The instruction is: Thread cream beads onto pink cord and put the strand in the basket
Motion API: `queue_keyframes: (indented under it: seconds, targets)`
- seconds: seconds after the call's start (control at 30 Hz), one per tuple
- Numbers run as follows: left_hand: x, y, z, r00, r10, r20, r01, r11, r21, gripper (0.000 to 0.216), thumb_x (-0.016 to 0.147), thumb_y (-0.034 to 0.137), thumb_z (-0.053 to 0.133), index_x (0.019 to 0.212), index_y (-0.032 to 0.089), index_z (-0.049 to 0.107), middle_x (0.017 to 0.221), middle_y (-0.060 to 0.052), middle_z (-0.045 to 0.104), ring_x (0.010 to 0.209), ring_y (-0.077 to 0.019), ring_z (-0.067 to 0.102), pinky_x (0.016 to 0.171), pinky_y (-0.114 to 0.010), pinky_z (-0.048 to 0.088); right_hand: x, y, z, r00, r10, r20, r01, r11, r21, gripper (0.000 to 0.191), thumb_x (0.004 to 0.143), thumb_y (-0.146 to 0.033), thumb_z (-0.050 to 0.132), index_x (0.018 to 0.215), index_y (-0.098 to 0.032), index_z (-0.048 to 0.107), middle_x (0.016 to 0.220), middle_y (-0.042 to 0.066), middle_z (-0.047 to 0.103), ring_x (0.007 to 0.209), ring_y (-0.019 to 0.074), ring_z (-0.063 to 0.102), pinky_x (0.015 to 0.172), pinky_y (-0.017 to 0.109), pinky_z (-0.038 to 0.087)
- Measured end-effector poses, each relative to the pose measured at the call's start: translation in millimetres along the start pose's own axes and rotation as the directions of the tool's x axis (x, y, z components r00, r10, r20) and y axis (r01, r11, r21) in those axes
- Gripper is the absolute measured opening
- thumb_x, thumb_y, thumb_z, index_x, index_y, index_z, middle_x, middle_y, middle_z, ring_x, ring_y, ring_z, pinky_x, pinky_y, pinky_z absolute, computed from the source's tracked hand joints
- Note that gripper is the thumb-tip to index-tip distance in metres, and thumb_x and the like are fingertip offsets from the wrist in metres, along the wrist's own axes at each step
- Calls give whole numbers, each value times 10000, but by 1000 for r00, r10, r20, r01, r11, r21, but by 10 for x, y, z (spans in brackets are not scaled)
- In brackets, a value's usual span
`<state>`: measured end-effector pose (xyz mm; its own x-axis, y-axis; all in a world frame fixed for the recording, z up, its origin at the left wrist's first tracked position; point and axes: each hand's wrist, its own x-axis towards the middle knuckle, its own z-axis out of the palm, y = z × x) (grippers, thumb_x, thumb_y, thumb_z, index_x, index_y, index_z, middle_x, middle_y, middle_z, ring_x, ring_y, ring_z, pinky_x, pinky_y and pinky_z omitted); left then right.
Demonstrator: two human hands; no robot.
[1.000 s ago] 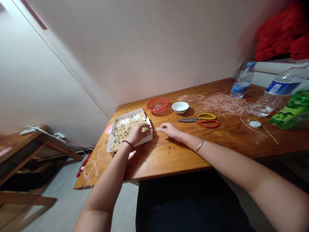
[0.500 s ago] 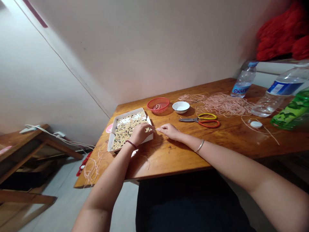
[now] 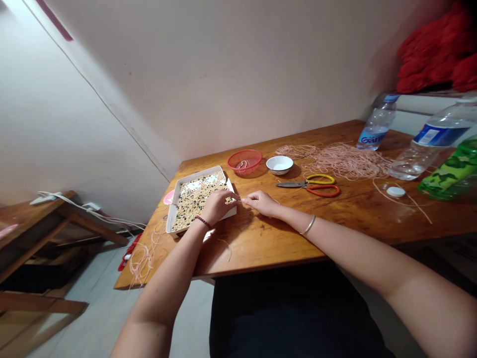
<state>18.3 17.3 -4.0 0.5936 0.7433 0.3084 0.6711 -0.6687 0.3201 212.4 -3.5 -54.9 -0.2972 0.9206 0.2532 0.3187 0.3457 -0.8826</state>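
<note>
My left hand [image 3: 219,206] is pinched closed over the near right corner of a white tray [image 3: 170,219], which is full of small beads [image 3: 188,204], mostly cream with dark ones among them. To its right, just above the wooden table, my right hand [image 3: 262,204] is closed too, thumb pressed to fingers. Between the two sets of fingertips runs a thin pale cord [image 3: 240,200], gripped from both sides. Any bead on it is too small to make out. Palm and fingers of the left hand partly cover the tray's corner.
Behind the hands stand a red mesh basket [image 3: 245,163] and a white bowl [image 3: 279,165]. Scissors [image 3: 309,185] lie right of them, before a heap of pink cords [image 3: 343,160]. Bottles [image 3: 428,141] stand far right. More loose cords [image 3: 143,263] hang over the table's left corner.
</note>
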Motion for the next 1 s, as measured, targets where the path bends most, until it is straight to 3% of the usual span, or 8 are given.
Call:
queue_keyframes:
  seconds: [0.4, 0.67, 0.8, 1.0]
  targets:
    - [-10, 16, -3, 999, 14, -35, -13, 999, 42, 164, 828, 376, 636, 869, 243, 723, 884, -26, 690, 809, -173, 615, 764, -288, 469, 11, 30, 2, 999, 7, -37, -8, 1000, -27, 475, 826, -499, 476, 515, -189, 295, 522, -57, 238, 503, 75, 252, 493, 231, 179]
    - [-10, -12, 40, 994, 88, -67, -86, 996, 31, 179, 825, 380, 644, 873, 227, 723, 845, -35, 689, 756, -160, 611, 712, -273, 475, 6, 38, -5, 1000, 7, -21, -7, 1000, 2, 466, 811, -533, 494, 535, -182, 362, 521, -59, 304, 514, 78, 302, 510, 227, 220]
    - [3, 27, 87, 988, 129, -83, -127, 991, 30, 176, 832, 370, 636, 828, 213, 714, 823, -37, 692, 765, -164, 614, 754, -280, 462, -16, 11, -39, 999, 22, 37, -25, 997, 69, 462, 810, -580, 474, 611, -164, 474, 552, -44, 402, 530, 85, 364, 524, 221, 270]
    - [16, 122, 118, 985, 165, -45, -165, 986, 22, 252, 820, 428, 632, 750, 190, 675, 780, -38, 671, 721, -157, 589, 685, -251, 432, -6, 22, -74, 993, 2, 119, -19, 990, 142, 438, 795, -546, 528, 616, -147, 509, 556, -45, 401, 524, 72, 347, 505, 211, 259]
